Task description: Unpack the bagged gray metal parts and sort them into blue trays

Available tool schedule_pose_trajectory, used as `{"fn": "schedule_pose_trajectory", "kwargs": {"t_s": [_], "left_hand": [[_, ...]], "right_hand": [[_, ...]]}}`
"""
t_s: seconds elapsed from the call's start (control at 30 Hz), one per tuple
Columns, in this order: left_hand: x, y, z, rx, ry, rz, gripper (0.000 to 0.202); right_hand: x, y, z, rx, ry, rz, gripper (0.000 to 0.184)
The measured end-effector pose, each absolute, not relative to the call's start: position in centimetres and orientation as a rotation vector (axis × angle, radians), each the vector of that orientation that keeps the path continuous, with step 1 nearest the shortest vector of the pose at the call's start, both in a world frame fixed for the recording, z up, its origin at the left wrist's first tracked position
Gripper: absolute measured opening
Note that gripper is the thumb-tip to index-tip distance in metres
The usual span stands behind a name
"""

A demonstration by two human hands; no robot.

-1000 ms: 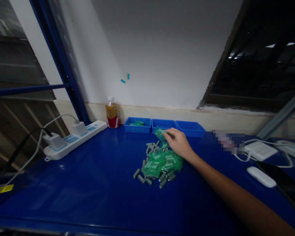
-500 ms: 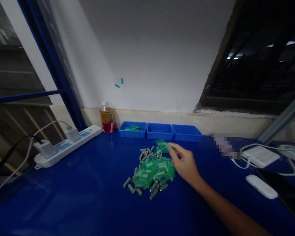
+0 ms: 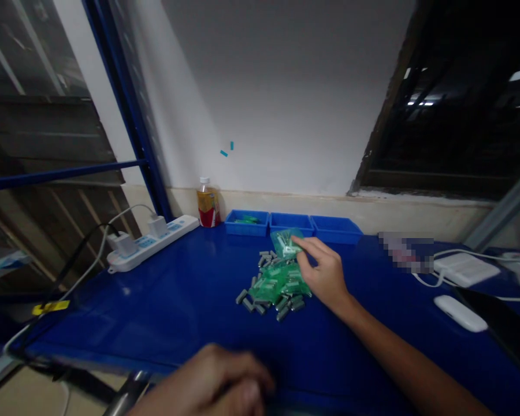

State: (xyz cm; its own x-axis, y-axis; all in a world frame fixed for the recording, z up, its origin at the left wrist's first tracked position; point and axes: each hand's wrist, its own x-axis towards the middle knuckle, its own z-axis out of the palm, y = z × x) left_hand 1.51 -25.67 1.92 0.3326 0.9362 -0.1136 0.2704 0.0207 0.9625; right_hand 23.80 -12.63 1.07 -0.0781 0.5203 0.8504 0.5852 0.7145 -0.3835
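Note:
My right hand (image 3: 323, 271) reaches over the blue table (image 3: 177, 300) and pinches a small green packet (image 3: 287, 243), held slightly above a pile of green packets (image 3: 279, 280). Several small grey cylinders (image 3: 260, 303) lie scattered around that pile. My left hand (image 3: 212, 387) sits at the near table edge at the bottom of the view, blurred, fingers curled; whether it holds anything is hidden.
Three blue trays (image 3: 292, 223) line the wall, the left tray holding green packets. A drink bottle (image 3: 207, 203) stands beside them. A white power strip (image 3: 151, 242) with plugs lies at left. White devices and cables (image 3: 459, 268) lie at right.
My right hand has lifted one green packet off the pile. My left hand has come into view at the bottom edge. The camera has shifted.

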Motion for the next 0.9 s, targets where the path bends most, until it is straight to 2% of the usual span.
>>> {"fn": "schedule_pose_trajectory", "kwargs": {"t_s": [0.07,0.13,0.3,0.5,0.6,0.7,0.8,0.9], "left_hand": [[2.9,-22.4,3.5,1.495,1.091,0.876,0.048],[4.4,-18.7,4.7,1.441,1.047,1.077,0.052],[6.5,-12.3,4.8,1.359,0.857,1.123,0.038],[6.0,-9.4,2.5,2.051,0.933,1.441,0.011],[5.5,-8.8,1.7,2.457,0.889,1.417,0.022],[5.2,-8.8,0.7,2.662,0.796,1.322,0.034],[5.3,-9.1,-0.3,2.652,0.851,1.348,0.034],[5.2,-9.6,-0.8,2.477,1.007,1.423,0.021]], "right_hand": [[23.1,-12.7,1.8,-0.848,-1.708,-0.148,0.034],[22.4,-12.8,2.4,-0.822,-1.675,-0.19,0.036],[21.4,-13.1,2.5,-0.807,-1.712,-0.171,0.039],[21.9,-11.9,1.7,-0.941,-1.562,0.271,0.027],[22.2,-11.2,1.3,-1.035,-1.37,0.561,0.037],[22.2,-11.2,0.9,-1.047,-1.26,0.805,0.038],[22.0,-11.5,0.4,-0.993,-1.247,0.791,0.036],[22.1,-11.8,-0.1,-0.99,-1.295,0.65,0.033]]}}
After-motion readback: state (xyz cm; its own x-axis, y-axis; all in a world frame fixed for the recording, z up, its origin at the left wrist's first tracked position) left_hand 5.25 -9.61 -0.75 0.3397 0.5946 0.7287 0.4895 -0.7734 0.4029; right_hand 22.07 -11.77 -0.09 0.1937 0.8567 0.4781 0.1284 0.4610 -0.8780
